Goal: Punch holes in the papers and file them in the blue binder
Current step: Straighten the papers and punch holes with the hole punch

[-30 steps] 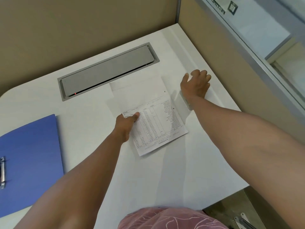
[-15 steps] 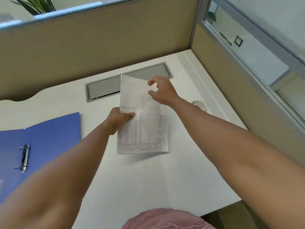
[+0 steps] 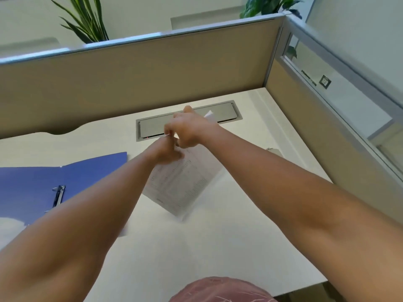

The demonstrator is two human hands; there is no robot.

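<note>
Both hands met above the middle of the desk (image 3: 218, 247), toward its far edge, holding the paper (image 3: 181, 184) lifted off the surface. Left hand (image 3: 166, 152): fingers curled onto the paper's upper left part, gripping it. Right hand (image 3: 188, 131): fingers curled at the paper's top edge, just above and touching the left hand; the frame was blurred there, so the exact pinch could not be made out. The paper hung tilted, printed side toward the camera, its lower corner pointing down at the desk middle; a white corner of it showed past the right hand near the grey hatch (image 3: 189, 122) set into the desk by the far edge. Whether it was one sheet or several could not be told. The binder (image 3: 32, 188) lay open and flat at the left edge of the desk, well apart from the paper, its metal clip (image 3: 58, 196) exposed on the spine. A small pale object (image 3: 275, 151) lay near the right edge, partly hidden behind the right forearm. Beige partitions (image 3: 130, 77) closed off the far and right sides, with plants (image 3: 87, 20) behind them.
</note>
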